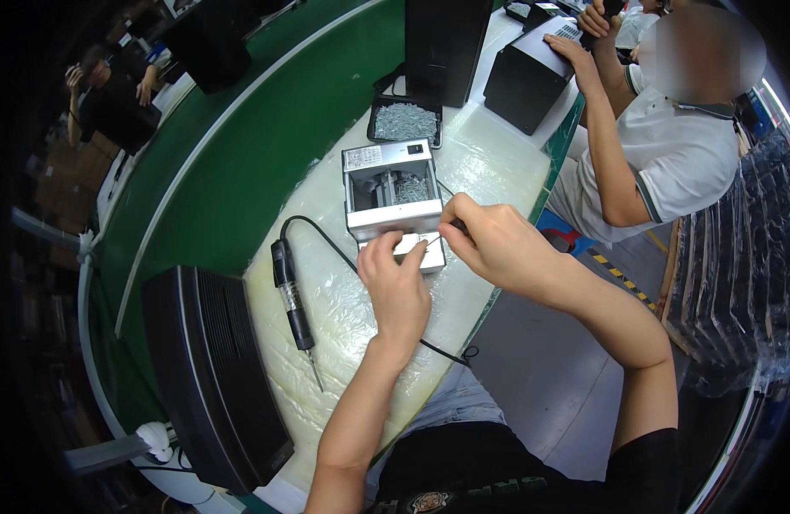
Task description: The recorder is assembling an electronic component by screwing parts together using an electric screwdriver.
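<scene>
A silver screw feeder (395, 216) with loose screws inside stands on the plastic-covered bench. My left hand (397, 287) rests at its pale front ledge (431, 259), thumb and fingers apart, fingertips touching the ledge. Just to the right, my right hand (502, 244) is closed, thumb and index finger pinching a thin dark tool (459, 225) whose kind I cannot make out; its tip points toward the ledge. An electric screwdriver (292, 300) lies left of my left hand, its bit toward me.
Behind the feeder sits a black tray (405, 121) full of screws. A large black housing (211, 368) stands at the left edge. At right, a co-worker in a white shirt (682, 163) handles another black box (528, 81). A cable (326, 236) crosses the bench.
</scene>
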The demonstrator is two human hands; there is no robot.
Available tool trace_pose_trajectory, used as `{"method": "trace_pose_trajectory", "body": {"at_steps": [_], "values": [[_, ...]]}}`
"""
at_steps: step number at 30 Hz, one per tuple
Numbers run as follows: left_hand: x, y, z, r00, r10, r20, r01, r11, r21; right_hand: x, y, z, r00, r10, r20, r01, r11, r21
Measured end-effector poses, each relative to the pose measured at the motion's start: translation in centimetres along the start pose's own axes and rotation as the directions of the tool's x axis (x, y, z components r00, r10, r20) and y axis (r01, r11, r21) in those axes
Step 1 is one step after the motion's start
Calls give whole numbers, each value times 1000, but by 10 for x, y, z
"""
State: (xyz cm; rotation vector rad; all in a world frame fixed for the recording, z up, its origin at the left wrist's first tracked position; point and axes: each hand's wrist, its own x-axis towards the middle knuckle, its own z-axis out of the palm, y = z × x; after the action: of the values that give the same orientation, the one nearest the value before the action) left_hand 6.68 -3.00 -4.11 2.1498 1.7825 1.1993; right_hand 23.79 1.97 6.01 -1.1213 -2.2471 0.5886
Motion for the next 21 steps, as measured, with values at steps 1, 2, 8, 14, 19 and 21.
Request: {"method": "trace_pose_trajectory", "body": {"at_steps": [1,2,8,14,19,21], "values": [[-2,-6,-2,999,12,-36,-13,999,-35,2,-1,-1,1000,12,18,-12,1000,-4],[-3,-11,-6,998,-15,-63,12,998,-60,4,-3,-3,999,23,36,-23,1000,-8],[-10,-36,-30,970,-187,-156,159,971,-178,11,-7,-10,989,43,144,-32,996,-78],[-19,-40,-33,971,-232,-67,201,930,-309,21,-19,-17,951,-1,309,31,995,-91],[-19,-44,-22,993,-60,-97,44,986,-160,35,-17,-23,894,-95,437,147,986,-85],[-19,-44,-17,997,-36,-75,23,985,-169,41,-18,-25,873,-122,473,191,977,-99]]}}
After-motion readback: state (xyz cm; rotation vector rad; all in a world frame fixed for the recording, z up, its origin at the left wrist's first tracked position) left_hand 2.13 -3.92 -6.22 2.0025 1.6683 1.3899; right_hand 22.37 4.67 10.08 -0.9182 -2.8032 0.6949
